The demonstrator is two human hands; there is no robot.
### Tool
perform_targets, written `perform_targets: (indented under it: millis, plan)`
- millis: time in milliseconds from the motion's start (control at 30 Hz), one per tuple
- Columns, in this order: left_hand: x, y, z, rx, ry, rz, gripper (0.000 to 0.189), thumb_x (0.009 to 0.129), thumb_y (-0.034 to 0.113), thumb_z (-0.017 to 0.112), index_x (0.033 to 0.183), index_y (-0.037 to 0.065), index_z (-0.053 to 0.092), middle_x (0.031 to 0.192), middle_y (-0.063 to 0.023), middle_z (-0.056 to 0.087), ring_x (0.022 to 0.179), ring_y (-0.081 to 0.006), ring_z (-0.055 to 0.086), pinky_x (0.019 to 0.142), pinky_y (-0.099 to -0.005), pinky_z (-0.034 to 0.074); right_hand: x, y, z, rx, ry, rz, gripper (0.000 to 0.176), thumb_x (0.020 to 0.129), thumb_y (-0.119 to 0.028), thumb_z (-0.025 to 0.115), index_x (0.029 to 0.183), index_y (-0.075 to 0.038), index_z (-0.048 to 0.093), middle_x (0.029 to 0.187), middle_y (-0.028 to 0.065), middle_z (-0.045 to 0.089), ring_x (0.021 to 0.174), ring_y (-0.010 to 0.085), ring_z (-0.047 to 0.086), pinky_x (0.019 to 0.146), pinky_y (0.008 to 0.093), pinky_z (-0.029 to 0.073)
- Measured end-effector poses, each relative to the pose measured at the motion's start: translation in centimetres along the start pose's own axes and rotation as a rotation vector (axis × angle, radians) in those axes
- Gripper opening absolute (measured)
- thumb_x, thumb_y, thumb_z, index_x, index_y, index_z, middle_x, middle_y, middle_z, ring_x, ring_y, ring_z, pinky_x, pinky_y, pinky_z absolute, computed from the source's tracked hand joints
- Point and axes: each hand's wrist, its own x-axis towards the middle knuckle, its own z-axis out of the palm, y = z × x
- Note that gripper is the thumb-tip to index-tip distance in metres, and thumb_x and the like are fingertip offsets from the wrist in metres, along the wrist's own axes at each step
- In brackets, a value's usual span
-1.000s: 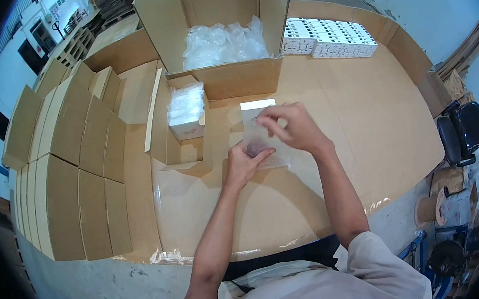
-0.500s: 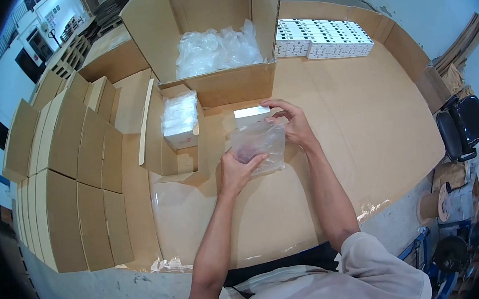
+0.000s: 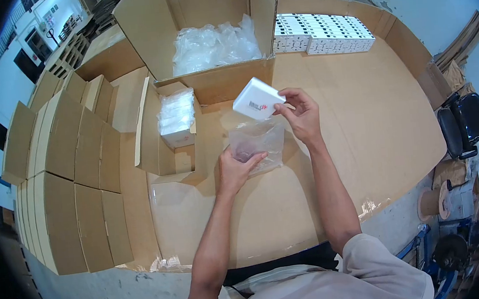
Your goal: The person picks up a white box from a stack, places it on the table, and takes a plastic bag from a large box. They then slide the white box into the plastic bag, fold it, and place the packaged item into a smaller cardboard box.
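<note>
Now holds white box [image 3: 256, 98] tilted up, printed side in view vs. hidden half a sec ago, clamped in R hand [image 3: 303, 121] btwn thumb & fingers, left of tips. Still pinches clear bag [image 3: 268, 139] w/ L hand [image 3: 234, 171], under & past thumb; so has box outside bag.

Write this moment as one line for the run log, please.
left hand: holds translucent bag | right hand: grips white box | small open carton: plastic-wrapped boxes inside
</note>
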Motion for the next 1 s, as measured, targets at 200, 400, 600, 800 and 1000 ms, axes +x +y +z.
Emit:
perform_targets:
  millis: [200,400,600,800,1000]
  plan:
    - [-0.3,0.8,-0.1,0.072,0.015,0.017,0.049,0.077,0.020,0.092,0.113,-0.003,0.069,0.102,-0.0102,0.075,0.089,-0.0151,0.070,0.080,-0.0312,0.057,-0.2,-2.5,0.9,0.231,0.148,-0.050,0.025,0.091,0.008,0.071,0.111,0.005,0.056,0.114,0.0156,0.064,0.105,0.0246,0.070,0.085,0.0367,0.066]
    - [0.1,-0.2,-0.1,0.039,-0.007,-0.001,0.047,0.078,0.013,0.091,0.115,-0.004,0.067,0.106,-0.0096,0.074,0.093,-0.0152,0.069,0.082,-0.0316,0.058,-0.8,-2.1,0.4,0.164,0.042,-0.026,0.023,0.091,0.006,0.073,0.108,0.005,0.058,0.112,0.0192,0.068,0.103,0.0218,0.071,0.088,0.0299,0.060]
    - [-0.1,0.7,-0.1,0.003,0.001,-0.016,0.049,0.077,0.013,0.091,0.116,-0.004,0.066,0.108,-0.0115,0.073,0.093,-0.0158,0.069,0.081,-0.0310,0.058,-1.1,-2.8,0.2,0.053,-0.038,0.000,0.020,0.091,0.005,0.073,0.107,0.005,0.063,0.108,0.0159,0.071,0.103,0.0185,0.070,0.092,0.0300,0.056]
    - [0.1,0.4,-0.2,0.042,-0.002,-0.078,0.051,0.077,0.014,0.092,0.117,-0.005,0.066,0.106,-0.0123,0.074,0.092,-0.0171,0.070,0.081,-0.0318,0.058,-1.1,-2.3,-0.4,-0.013,-0.072,-0.002,0.020,0.089,0.002,0.076,0.107,0.003,0.066,0.106,0.0128,0.072,0.106,0.0186,0.067,0.101,0.0345,0.051]
    - [0.1,-0.1,-0.3,0.063,-0.002,-0.055,0.053,0.077,0.017,0.092,0.118,-0.005,0.066,0.105,-0.0123,0.074,0.092,-0.0169,0.070,0.080,-0.0334,0.058,-1.1,-2.2,-0.4,-0.092,-0.131,0.008,0.018,0.089,-0.001,0.076,0.105,0.001,0.068,0.105,0.0109,0.072,0.105,0.0182,0.066,0.100,0.0349,0.049]
